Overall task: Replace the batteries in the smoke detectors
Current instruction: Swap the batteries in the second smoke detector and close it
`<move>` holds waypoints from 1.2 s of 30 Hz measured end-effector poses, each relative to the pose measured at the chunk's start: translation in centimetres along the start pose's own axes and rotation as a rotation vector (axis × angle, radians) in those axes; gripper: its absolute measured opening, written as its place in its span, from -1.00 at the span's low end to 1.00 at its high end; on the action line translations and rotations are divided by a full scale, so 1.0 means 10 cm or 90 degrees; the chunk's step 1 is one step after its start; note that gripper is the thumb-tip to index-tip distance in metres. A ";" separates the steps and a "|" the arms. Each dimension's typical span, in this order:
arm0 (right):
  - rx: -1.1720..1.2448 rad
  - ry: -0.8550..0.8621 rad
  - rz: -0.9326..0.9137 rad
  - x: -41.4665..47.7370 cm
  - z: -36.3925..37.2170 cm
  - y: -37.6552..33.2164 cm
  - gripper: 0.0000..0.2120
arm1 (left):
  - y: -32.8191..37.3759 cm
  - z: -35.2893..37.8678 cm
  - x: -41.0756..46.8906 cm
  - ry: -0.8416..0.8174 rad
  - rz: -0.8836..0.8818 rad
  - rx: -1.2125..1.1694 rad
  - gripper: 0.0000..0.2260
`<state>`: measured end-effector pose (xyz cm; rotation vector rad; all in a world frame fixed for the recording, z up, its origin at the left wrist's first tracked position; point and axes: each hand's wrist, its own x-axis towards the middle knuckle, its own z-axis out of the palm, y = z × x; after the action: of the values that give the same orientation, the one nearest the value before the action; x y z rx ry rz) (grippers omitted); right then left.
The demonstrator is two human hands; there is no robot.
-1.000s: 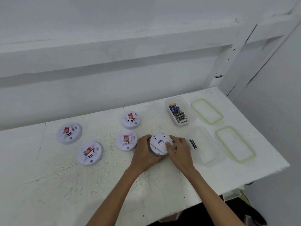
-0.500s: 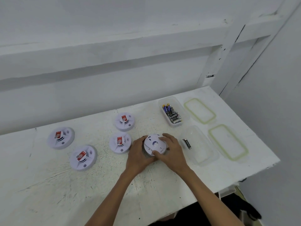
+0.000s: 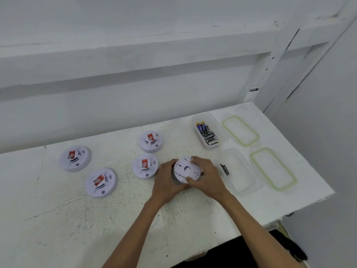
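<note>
Hands, pair: left hand (image 3: 166,179) and right hand (image 3: 207,177) clasped round one smoke detector (image 3: 186,169), back side up, on or just above worktop (image 3: 193,219). Step, probably: twisting back plate (image 3: 191,174). Method advised: left braces body, right turns evenly; avoid tilting.

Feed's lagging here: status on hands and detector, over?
Left hand, right hand both grip detector, underside up. Loose battery just right of it. Nothing in the way.
</note>
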<state>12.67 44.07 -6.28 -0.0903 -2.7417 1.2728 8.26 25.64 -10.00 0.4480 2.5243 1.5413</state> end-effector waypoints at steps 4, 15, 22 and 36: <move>0.031 -0.022 0.047 -0.03 0.02 -0.01 -0.39 | -0.01 0.02 -0.01 -0.002 0.022 0.009 -0.12; 0.032 -0.009 0.062 0.00 -0.03 -0.05 -0.40 | 0.02 0.02 -0.03 0.024 0.090 0.052 -0.20; -0.031 -0.025 0.068 0.02 -0.03 -0.11 -0.27 | 0.02 -0.02 -0.02 0.026 0.102 0.030 -0.30; 0.084 0.123 0.119 0.02 -0.07 -0.35 -0.76 | -0.04 0.03 -0.08 0.022 0.071 0.013 -0.09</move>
<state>12.50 42.35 -3.13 -0.4426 -2.5271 1.4039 9.06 25.41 -10.50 0.5792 2.5845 1.5746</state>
